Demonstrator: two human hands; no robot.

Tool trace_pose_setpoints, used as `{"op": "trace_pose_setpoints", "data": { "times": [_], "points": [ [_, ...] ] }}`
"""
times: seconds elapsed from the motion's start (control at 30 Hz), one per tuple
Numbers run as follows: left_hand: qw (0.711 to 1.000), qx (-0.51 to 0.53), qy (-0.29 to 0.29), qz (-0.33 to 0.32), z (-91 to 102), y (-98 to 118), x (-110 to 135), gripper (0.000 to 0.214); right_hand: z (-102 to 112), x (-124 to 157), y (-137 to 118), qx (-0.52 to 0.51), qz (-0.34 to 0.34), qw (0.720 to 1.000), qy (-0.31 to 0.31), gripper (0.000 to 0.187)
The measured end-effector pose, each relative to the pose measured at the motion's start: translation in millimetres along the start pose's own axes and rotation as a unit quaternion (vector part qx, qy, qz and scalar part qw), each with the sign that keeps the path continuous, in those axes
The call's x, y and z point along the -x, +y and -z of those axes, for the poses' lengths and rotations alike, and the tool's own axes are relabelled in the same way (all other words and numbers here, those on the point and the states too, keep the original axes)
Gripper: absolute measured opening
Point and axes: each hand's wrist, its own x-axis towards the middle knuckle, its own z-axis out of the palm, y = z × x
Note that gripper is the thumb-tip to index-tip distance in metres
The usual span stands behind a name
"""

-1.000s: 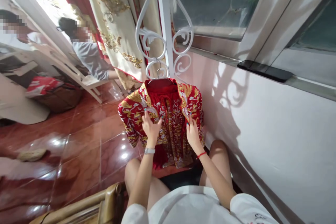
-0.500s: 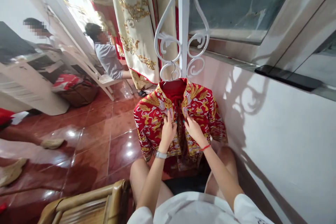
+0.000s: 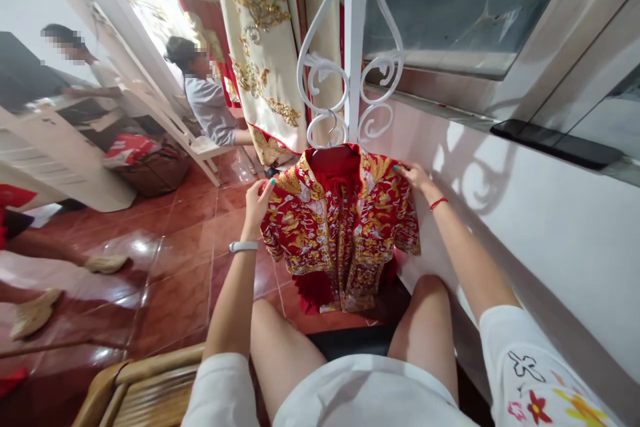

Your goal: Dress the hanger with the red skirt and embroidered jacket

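A red jacket (image 3: 305, 227) with gold and white embroidery hangs in front of me on a hanger (image 3: 332, 128). The hanger's hook meets a white scrolled metal frame (image 3: 356, 33). My left hand (image 3: 257, 203) pinches the jacket at its left shoulder, thumb on top. At the right shoulder my right hand (image 3: 413, 175) grips the cloth with its fingertips. The jacket front hangs parted down the middle, and more red embroidered cloth shows inside and below it. Part of each hand's fingers is hidden behind the fabric.
A bamboo seat (image 3: 150, 373) stands at the lower left. Cream cloth with gold embroidery (image 3: 260, 47) hangs behind the frame. A white wall (image 3: 540, 233) runs close on my right. Two people sit at the back left near a brown bag (image 3: 150, 170); another person's feet (image 3: 37, 313) show left.
Both hands have moved apart from the jacket's front edges out to its two shoulders. The jacket's front now hangs straighter, with its lower layer more visible.
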Motion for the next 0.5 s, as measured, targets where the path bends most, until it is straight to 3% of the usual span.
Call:
{"op": "trace_pose_setpoints", "data": {
  "times": [0.1,0.17,0.27,0.37,0.43,0.5],
  "points": [
    [0.982,-0.06,0.168,-0.062,-11.6,9.9,15.3,0.017,3.5,-1.4,-2.4,0.019,0.023,0.999,0.036,0.036],
    [0.972,-0.071,0.213,-0.062,-26.2,12.0,30.6,0.018,-3.0,1.8,1.3,0.028,0.033,0.997,0.068,0.033],
    [0.972,-0.075,0.217,-0.057,-50.7,7.5,55.4,0.021,-18.4,10.6,11.3,0.053,0.038,0.996,0.059,0.03],
    [0.975,-0.098,0.177,-0.092,-65.0,-2.1,79.1,0.037,-27.7,20.6,19.5,0.109,0.045,0.992,0.04,0.03],
    [0.98,-0.105,0.141,-0.096,-68.6,-12.2,100.4,0.046,-34.1,34.7,26.5,0.153,0.061,0.983,0.079,0.041],
    [0.984,-0.096,0.139,-0.05,-73.7,-28.2,132.7,0.053,-48.0,64.2,39.6,0.169,0.049,0.967,0.185,0.054]
  ]
}}
